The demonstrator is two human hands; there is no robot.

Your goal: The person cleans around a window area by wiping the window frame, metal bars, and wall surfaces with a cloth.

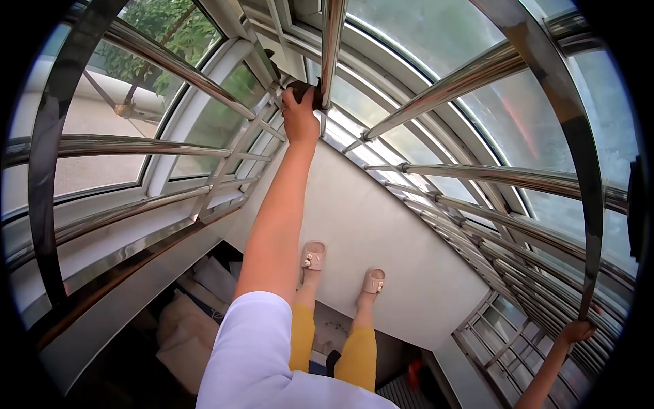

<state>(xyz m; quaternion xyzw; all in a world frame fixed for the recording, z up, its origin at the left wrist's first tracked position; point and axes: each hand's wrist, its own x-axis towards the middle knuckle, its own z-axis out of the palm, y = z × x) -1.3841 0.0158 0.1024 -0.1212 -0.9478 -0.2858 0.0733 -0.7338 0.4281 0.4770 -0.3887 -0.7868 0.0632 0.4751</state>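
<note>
Left hand, my fingers clamped on a dark cloth against the upright pole; right hand, closed on the railing; slippers, on a pale ledge — where a slick sole or overreach might cost me balance.
</note>
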